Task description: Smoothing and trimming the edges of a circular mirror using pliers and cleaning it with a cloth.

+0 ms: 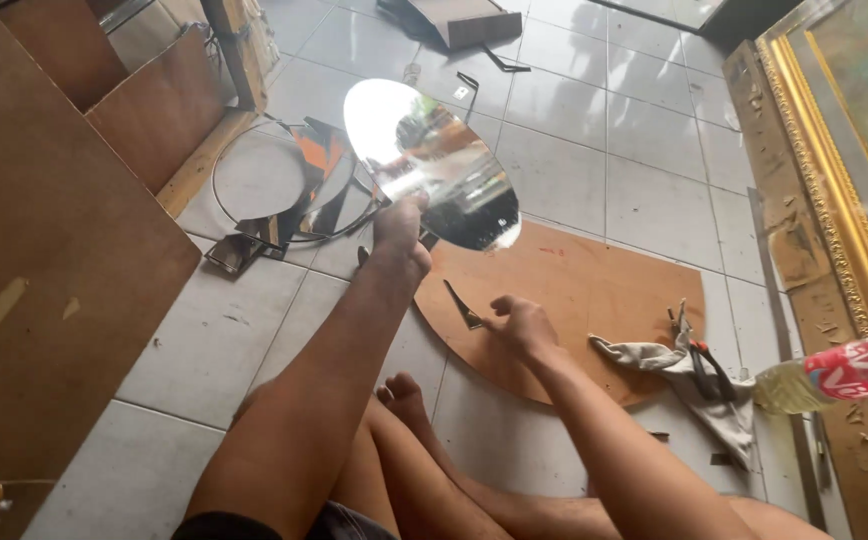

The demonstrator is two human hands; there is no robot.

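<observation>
Bare legs point(424, 480) of the person lie closest to the lens, stretched over the tiled floor point(574, 150) toward the round board point(594, 290). Landmark: that round brown board, flat on the floor.

Left hand point(401, 235) is up over the board's far-left edge, fingers clamped on the lower rim of an oval mirror point(429, 160). Mirror is lifted clear of the floor, tilted, its face showing blurred reflections; its lower end hangs over the board's far edge.

Right hand point(521, 322) sits low on the board's left part, fingers loosely curled, not closed on anything; fingertips reach toward a thin dark shard point(462, 306) lying on the board just left of the hand. Touching it or not: cannot tell.

On the board's right edge: crumpled grey cloth point(694, 375) with pliers point(689, 345) on top. Further right of the board, a plastic bottle point(824, 375) with yellowish liquid and a red label, lying by a gilt picture frame point(834, 190).

Left of the board: metal ring frame point(284, 185) on the tiles with dark glass offcuts inside it. Big brown plywood sheet point(44, 260) leans further left.
</observation>
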